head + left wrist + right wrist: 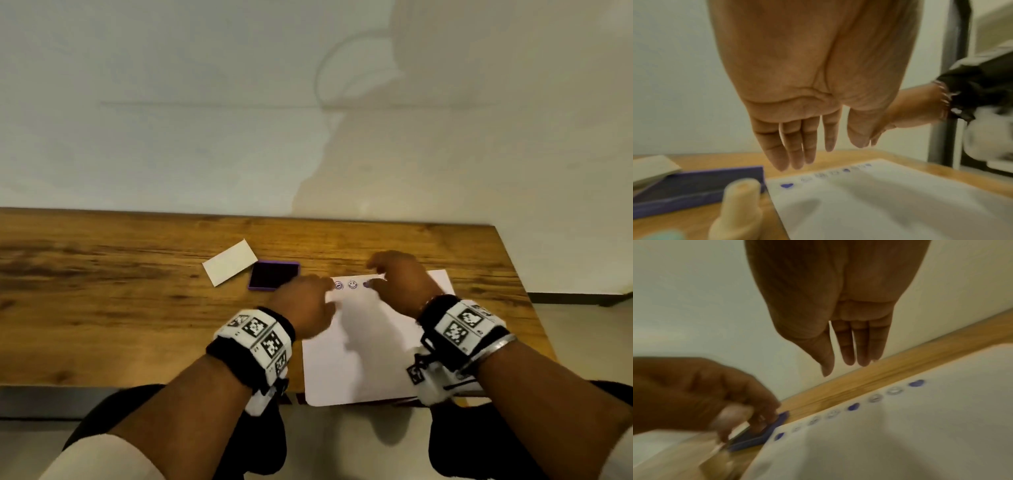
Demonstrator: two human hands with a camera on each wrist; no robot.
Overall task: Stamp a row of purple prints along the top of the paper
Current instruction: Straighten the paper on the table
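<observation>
**Operator:** Both hands, finger state?

**Technician:** Left hand (305, 301): fingers (795, 146) straight, holding nothing. Right hand (399, 281): fingers (859, 345) likewise, above the top edge of the white paper sheet (359, 359). The pale wooden peg stamp (740, 203) stands unheld beside the purple square ink pad (274, 275).

**Operator:** Progress?

**Technician:** Eight purple prints (853, 406) run from the left corner. The edge to their right is bare, so the row appears unfinished.

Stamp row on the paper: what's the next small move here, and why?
Probably close the left hand on the wooden stamp standing beside the purple ink pad. That hand is empty and nearest to it, and the row of prints stops partway along the top of the paper, with bare paper beyond.
</observation>
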